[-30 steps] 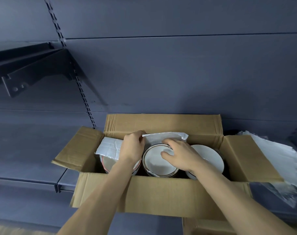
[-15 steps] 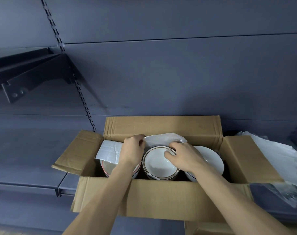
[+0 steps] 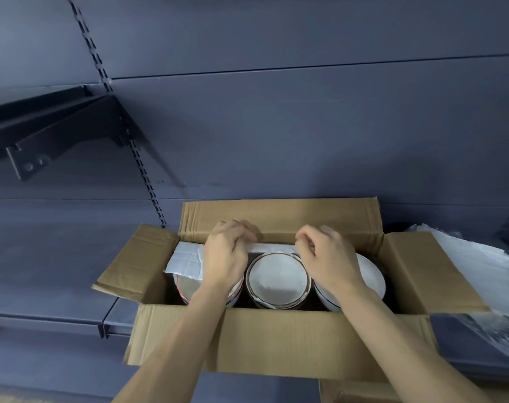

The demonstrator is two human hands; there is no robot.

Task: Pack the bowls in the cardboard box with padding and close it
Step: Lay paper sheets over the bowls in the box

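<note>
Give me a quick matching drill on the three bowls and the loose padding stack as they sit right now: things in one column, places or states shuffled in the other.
Things:
1. gold-rimmed bowl
2. red-rimmed bowl
3. dark-rimmed bowl
4. padding stack

Places or states:
A. outside the cardboard box, beyond its right flap
B. left in the box, partly under the white padding sheet
C. middle of the box, fully uncovered
D. right in the box, partly hidden by the right hand

Pairs: 1-C, 2-B, 3-D, 4-A
</note>
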